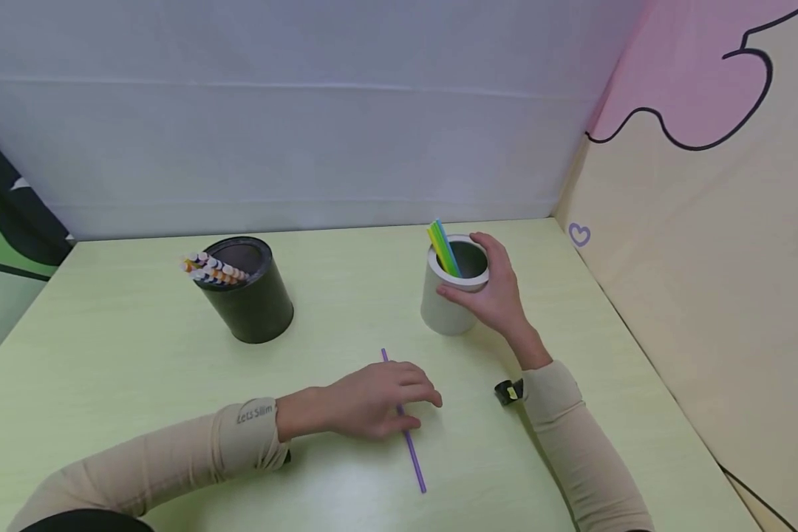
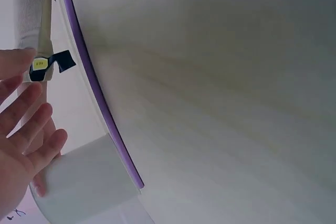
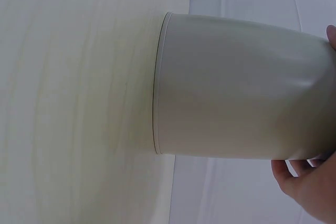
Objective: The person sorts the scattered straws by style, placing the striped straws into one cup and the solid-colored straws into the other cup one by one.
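Note:
My right hand (image 1: 495, 288) grips the white cup (image 1: 442, 307) near its rim, thumb on the near side and fingers at the far right. In the right wrist view, the cup's smooth side (image 3: 236, 87) fills much of the frame, its base at the table. Yellow, green and blue straws (image 1: 444, 250) lean inside it. A single purple straw (image 1: 415, 465) lies on the table, passing beneath my left hand (image 1: 386, 399). The left wrist view shows that hand's fingers (image 2: 31, 124) spread and apart from the straw (image 2: 100, 95).
At the left stands a black cup (image 1: 256, 310) holding several striped straws (image 1: 213, 268). A pale curtain-like wall (image 1: 306, 148) rises behind the table (image 1: 332, 295), and a beige wall (image 1: 705, 258) borders its right side.

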Available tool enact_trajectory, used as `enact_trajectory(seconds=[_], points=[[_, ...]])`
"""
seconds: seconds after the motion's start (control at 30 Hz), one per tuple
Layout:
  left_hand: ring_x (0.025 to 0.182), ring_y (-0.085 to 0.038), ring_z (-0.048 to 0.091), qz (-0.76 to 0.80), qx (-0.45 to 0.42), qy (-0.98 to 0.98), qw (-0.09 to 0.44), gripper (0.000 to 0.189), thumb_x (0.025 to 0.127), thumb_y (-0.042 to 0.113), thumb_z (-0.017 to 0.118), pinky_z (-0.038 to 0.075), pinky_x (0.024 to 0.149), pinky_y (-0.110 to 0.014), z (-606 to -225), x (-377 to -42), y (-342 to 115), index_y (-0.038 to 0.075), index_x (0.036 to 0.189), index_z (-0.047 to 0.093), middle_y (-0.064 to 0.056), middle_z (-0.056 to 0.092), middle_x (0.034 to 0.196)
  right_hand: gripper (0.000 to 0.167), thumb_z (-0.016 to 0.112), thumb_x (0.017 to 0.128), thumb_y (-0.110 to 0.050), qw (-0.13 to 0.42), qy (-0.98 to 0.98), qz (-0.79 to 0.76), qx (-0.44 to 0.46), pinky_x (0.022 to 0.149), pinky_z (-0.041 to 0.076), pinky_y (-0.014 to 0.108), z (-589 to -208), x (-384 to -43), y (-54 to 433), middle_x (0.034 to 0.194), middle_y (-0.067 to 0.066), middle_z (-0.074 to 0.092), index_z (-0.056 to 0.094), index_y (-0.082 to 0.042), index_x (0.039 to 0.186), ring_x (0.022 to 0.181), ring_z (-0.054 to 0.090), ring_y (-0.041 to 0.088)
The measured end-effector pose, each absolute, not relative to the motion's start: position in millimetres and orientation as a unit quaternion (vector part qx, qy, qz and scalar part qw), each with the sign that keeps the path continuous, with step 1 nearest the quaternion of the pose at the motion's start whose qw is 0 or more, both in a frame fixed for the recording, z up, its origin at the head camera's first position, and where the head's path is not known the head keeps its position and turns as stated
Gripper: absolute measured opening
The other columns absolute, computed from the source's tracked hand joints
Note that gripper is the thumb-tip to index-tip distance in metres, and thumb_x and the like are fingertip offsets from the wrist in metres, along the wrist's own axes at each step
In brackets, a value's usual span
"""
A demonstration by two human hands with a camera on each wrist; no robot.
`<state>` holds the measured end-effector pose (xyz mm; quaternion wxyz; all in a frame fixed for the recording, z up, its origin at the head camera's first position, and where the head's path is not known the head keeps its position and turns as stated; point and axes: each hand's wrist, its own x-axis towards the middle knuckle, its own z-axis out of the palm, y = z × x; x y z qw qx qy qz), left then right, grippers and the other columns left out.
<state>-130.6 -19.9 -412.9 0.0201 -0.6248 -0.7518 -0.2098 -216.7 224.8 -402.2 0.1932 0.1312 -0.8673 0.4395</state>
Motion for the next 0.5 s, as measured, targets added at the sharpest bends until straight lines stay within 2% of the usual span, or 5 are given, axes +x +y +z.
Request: enact_trajectory(seconds=[0.13, 0.37, 0.5], points=[[0.112, -0.011, 0.055, -0.157, -0.647, -0.746, -0.004, 0.034, 0.087, 0.022, 0.07, 0.043, 0.097, -0.024, -412, -126, -18, 0.018, 0.12, 0.06, 0.007, 0.062, 0.113, 0.089, 0.086, 0.069, -0.03, 0.195, -0.867, 0.44, 0.132, 0.101, 0.039, 0.052, -402, -217, 226, 0.143, 0.008, 0.041, 0.038, -0.014, 0.142, 0.128, 0.04, 0.024], [0.111, -0.009, 0.054, -0.049, -0.68, -0.73, -0.042, 0.035, 0.089, 0.022, 0.067, 0.045, 0.087, -0.023, -413, -117, -14, 0.023, 0.123, 0.061, 0.008, 0.061, 0.116, 0.089, 0.087, 0.069, -0.03, 0.197, -0.864, 0.443, 0.136, 0.101, 0.04, 0.051, -403, -218, 226, 0.142, 0.007, 0.041, 0.038, -0.013, 0.142, 0.128, 0.04, 0.023], [0.108, -0.007, 0.055, -0.013, -0.691, -0.721, -0.044, 0.029, 0.091, 0.023, 0.066, 0.045, 0.084, -0.022, -414, -113, -11, 0.024, 0.12, 0.064, 0.01, 0.062, 0.114, 0.09, 0.087, 0.069, -0.03, 0.196, -0.862, 0.446, 0.139, 0.1, 0.041, 0.051, -403, -218, 226, 0.141, 0.007, 0.042, 0.038, -0.013, 0.142, 0.127, 0.041, 0.023]])
